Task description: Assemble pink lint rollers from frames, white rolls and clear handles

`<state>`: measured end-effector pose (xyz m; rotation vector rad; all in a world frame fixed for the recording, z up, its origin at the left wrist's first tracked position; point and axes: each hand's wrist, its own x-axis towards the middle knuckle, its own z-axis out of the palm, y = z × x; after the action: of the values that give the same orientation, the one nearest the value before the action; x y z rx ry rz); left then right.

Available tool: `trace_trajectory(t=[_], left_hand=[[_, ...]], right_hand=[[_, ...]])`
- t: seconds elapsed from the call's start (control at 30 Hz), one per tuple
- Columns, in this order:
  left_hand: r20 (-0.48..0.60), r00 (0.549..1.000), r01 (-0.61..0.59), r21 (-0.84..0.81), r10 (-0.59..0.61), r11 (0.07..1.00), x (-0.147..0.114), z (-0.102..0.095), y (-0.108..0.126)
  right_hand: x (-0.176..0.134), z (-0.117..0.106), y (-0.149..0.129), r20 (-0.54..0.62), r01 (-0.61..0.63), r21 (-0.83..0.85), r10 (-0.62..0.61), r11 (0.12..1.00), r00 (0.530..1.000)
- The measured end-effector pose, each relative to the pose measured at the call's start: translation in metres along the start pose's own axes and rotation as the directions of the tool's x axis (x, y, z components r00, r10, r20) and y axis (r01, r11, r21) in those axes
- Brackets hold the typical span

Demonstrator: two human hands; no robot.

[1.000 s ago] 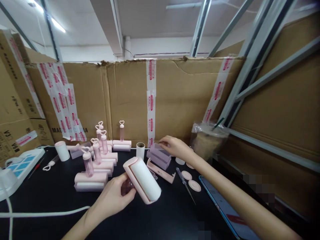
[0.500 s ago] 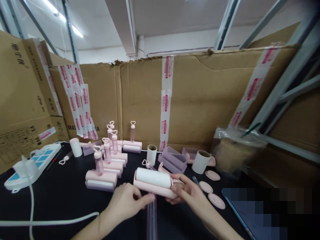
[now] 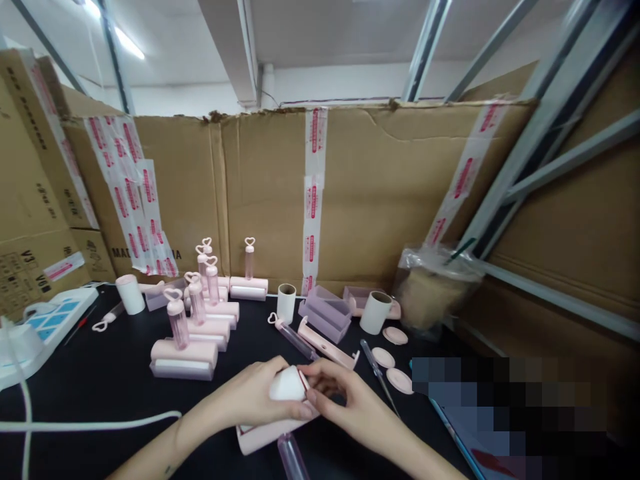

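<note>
My left hand (image 3: 253, 393) is wrapped over a pink lint roller (image 3: 263, 437), thumb along the front and fingers behind. Its white paper roll (image 3: 287, 385) shows between thumb and fingers. The clear pink handle (image 3: 293, 457) points down toward me. My right hand (image 3: 345, 393) closes its fingers and thumb on the right end of the roller, at a thin pink rim; exactly what is pinched there is partly hidden. Just beyond the hands lie a long pink holder piece (image 3: 327, 345) and a loose handle with a heart-shaped loop (image 3: 295, 337).
Several assembled lint rollers (image 3: 184, 359) stand at left. White paper rolls (image 3: 376, 313), purple covers (image 3: 325, 312), round pink caps (image 3: 399, 381) and a screwdriver (image 3: 373, 360) lie beyond and right. A power strip (image 3: 53, 327) with a white cable is at left; cardboard (image 3: 260, 200) walls the back.
The lint roller has come nearer to me and tilted, its right end now higher. My left hand has gone from beneath it to over the roll; my right hand stays at the right end.
</note>
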<state>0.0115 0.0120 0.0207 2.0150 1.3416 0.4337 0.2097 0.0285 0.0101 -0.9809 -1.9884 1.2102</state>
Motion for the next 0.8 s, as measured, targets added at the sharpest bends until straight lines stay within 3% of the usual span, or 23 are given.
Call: trace_trajectory(t=[0.13,0.23,0.4,0.53,0.7,0.8], left_hand=[[0.030,0.999,-0.011,0.074,0.009,0.997,-0.004,0.000,0.006],[0.074,0.997,-0.027,0.121,0.018,0.992,-0.006,0.000,0.013],[0.170,0.978,-0.142,0.126,0.120,0.982,-0.013,-0.002,0.021],[0.190,0.968,-0.184,0.095,0.164,0.978,-0.021,-0.003,0.020],[0.184,0.970,-0.171,0.050,0.159,0.984,-0.028,-0.002,0.021],[0.208,0.954,-0.217,-0.015,0.215,0.976,-0.029,-0.001,0.024]], right_hand=[[-0.009,-0.008,-0.015,0.027,0.077,-0.188,-0.073,0.979,0.997],[-0.014,-0.011,-0.020,0.100,0.077,-0.193,-0.058,0.978,0.993],[-0.015,-0.010,-0.019,0.229,0.049,-0.018,-0.044,0.999,0.972],[-0.014,-0.003,-0.012,0.269,0.032,0.135,-0.067,0.990,0.961],[-0.015,0.004,-0.013,0.291,0.093,0.202,-0.151,0.975,0.945],[-0.017,0.006,-0.014,0.330,0.079,0.207,-0.146,0.975,0.933]])
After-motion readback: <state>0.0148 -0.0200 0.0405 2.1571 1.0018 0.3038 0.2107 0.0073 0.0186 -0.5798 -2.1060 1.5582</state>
